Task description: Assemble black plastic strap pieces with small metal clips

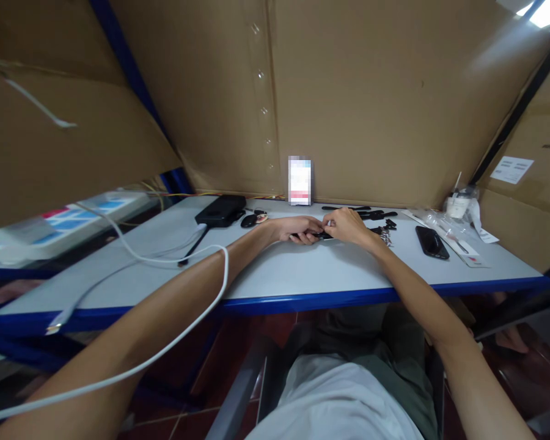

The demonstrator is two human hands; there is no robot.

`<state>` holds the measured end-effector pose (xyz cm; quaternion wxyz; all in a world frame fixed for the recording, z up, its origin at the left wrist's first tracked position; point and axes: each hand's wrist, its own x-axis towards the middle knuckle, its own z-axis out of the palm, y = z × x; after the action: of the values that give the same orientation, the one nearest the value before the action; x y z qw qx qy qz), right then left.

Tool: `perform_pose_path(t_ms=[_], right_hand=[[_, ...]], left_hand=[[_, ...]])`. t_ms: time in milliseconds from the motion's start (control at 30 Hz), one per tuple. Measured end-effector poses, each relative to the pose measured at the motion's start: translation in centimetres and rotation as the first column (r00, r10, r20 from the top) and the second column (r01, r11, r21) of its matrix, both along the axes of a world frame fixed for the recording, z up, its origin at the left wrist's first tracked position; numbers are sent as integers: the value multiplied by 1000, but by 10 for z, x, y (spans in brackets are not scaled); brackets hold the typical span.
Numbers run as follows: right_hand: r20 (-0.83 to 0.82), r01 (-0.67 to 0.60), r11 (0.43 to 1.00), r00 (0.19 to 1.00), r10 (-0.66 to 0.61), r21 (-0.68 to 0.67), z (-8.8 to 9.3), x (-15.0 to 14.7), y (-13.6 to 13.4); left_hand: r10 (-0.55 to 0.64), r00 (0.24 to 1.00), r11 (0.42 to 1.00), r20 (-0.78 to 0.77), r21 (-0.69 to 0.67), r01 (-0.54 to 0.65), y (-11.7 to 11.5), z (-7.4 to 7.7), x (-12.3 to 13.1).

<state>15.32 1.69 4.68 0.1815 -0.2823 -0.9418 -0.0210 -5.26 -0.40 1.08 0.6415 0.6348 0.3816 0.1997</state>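
Above the middle of the table, my left hand is closed around a slim black piece, mostly hidden by the fingers. Against its right end my right hand is bent in a pinch, the fingertips meeting those of the left. What the right fingertips grip is too small to make out. Just right of the hands lie a small heap of shiny metal bits and several black strap-like pieces.
A lit phone leans on the cardboard wall. A black box, a computer mouse and white cables lie left. Rightward are a dark phone, plastic bags and a cup. A white cable crosses my left forearm.
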Motion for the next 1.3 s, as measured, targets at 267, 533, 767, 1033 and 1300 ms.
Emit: perform_pose_path(t_ms=[267, 533, 767, 1033, 1300], right_hand=[[39, -21, 998, 999, 24, -58, 2, 2, 3], [41, 54, 995, 998, -51, -89, 4, 1, 0], [-32, -91, 989, 996, 88, -120, 0, 1, 11], [-19, -156, 987, 988, 156, -32, -2, 0, 13], [107, -126, 990, 987, 120, 56, 7, 1, -5]], left_hand=[[-3, 999, 1000, -33, 29, 4, 0, 0, 0], [-36, 994, 999, -107, 7, 37, -4, 5, 4], [12, 998, 1000, -55, 21, -11, -3, 4, 2], [28, 996, 999, -83, 19, -27, -2, 2, 1], [41, 997, 999, -60, -5, -41, -1, 1, 1]])
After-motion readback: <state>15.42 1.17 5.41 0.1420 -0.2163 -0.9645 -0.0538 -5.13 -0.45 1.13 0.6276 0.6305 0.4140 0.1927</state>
